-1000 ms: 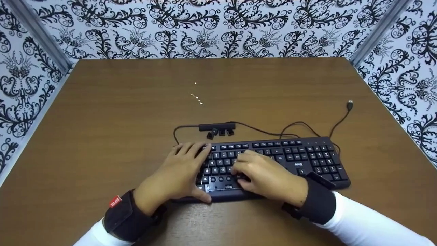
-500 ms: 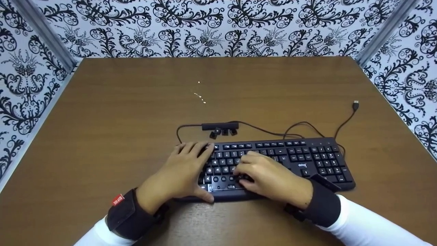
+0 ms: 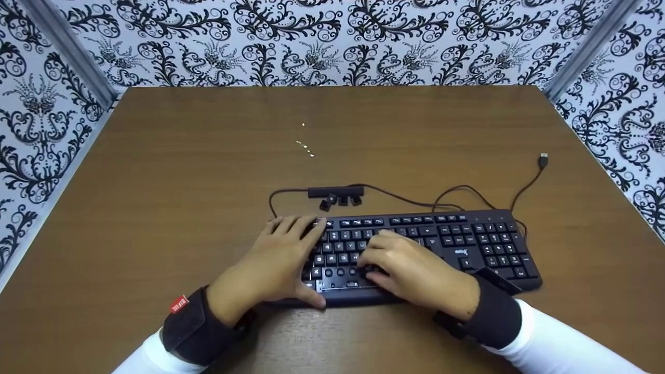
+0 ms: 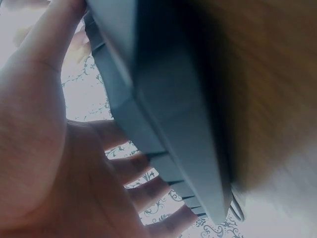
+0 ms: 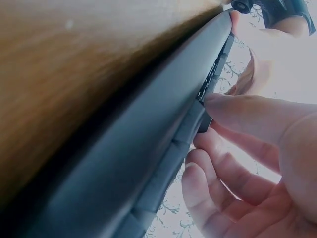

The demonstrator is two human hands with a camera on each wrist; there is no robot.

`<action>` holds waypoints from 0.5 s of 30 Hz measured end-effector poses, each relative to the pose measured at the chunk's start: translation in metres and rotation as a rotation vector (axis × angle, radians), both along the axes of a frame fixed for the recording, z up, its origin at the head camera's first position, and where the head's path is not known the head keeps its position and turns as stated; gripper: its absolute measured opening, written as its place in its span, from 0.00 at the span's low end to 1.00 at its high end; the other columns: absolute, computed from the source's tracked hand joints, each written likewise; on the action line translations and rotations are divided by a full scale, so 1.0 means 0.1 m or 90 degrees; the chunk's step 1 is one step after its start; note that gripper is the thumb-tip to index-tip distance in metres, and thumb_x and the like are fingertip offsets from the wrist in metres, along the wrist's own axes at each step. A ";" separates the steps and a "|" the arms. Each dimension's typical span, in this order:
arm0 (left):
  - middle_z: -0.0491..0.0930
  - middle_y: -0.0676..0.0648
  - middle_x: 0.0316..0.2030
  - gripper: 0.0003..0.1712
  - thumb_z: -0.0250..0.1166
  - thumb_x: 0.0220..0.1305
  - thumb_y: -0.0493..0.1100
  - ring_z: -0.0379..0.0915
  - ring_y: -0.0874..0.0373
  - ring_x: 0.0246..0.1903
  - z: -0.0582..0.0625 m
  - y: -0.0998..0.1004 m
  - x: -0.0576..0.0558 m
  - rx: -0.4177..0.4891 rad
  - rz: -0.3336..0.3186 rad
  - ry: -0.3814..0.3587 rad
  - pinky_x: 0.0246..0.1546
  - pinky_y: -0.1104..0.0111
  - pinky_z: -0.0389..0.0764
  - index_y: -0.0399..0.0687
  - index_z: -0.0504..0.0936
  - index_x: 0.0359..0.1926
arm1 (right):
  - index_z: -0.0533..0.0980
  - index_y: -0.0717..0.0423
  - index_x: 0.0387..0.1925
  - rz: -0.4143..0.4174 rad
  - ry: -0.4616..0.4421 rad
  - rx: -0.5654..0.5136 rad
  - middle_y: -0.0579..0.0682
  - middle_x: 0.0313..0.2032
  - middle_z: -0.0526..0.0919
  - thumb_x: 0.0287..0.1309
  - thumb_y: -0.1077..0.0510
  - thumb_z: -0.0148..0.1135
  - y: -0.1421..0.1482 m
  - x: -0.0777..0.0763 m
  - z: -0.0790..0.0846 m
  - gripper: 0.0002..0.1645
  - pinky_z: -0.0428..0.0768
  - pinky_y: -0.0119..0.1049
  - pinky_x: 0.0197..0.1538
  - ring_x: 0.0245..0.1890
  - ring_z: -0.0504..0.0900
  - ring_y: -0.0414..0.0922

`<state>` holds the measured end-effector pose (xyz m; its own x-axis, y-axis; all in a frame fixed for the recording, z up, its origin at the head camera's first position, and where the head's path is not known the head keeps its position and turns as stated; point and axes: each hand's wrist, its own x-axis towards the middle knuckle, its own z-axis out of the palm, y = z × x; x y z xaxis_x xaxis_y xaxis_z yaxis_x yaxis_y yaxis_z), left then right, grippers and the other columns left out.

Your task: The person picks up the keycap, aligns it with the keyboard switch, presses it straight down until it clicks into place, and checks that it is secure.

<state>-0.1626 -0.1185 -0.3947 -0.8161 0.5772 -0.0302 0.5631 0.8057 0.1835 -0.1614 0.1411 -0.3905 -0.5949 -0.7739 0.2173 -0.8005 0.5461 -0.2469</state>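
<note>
A black keyboard lies at the front of the table, its lower letter row showing bare round key posts where caps are off. My left hand lies spread over the keyboard's left end, thumb at the front edge and fingers reaching the back edge. In the left wrist view its fingers stretch out fairly straight past the keys. My right hand is over the middle of the lower rows. It pinches a dark keycap between thumb and forefinger at the keyboard's surface, the other fingers curled.
Several loose keycaps lie behind the keyboard, beside a black bar-shaped piece, probably the space bar. The cable winds behind to a USB plug. Patterned walls bound the table.
The head view has shifted a little, so everything sits slightly further right. Both hands keep nearly the same place on the keyboard; the right fingers move only very slightly.
</note>
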 end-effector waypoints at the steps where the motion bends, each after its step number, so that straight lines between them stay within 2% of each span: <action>1: 0.60 0.39 0.74 0.80 0.71 0.28 0.82 0.59 0.37 0.71 0.00 0.00 0.00 0.001 -0.001 -0.001 0.72 0.40 0.58 0.43 0.54 0.78 | 0.85 0.54 0.40 0.000 -0.001 0.000 0.46 0.37 0.84 0.52 0.60 0.74 0.00 0.00 0.00 0.11 0.84 0.33 0.44 0.39 0.79 0.41; 15: 0.57 0.40 0.75 0.81 0.70 0.28 0.83 0.57 0.37 0.72 0.00 -0.01 -0.01 -0.007 0.007 -0.012 0.73 0.40 0.56 0.44 0.53 0.78 | 0.85 0.54 0.41 0.005 -0.015 -0.004 0.47 0.38 0.85 0.52 0.61 0.74 -0.01 -0.01 0.00 0.12 0.84 0.35 0.45 0.39 0.80 0.42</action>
<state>-0.1634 -0.1191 -0.3947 -0.8214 0.5680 -0.0520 0.5511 0.8138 0.1845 -0.1623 0.1396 -0.3906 -0.5935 -0.7772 0.2089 -0.7990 0.5378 -0.2691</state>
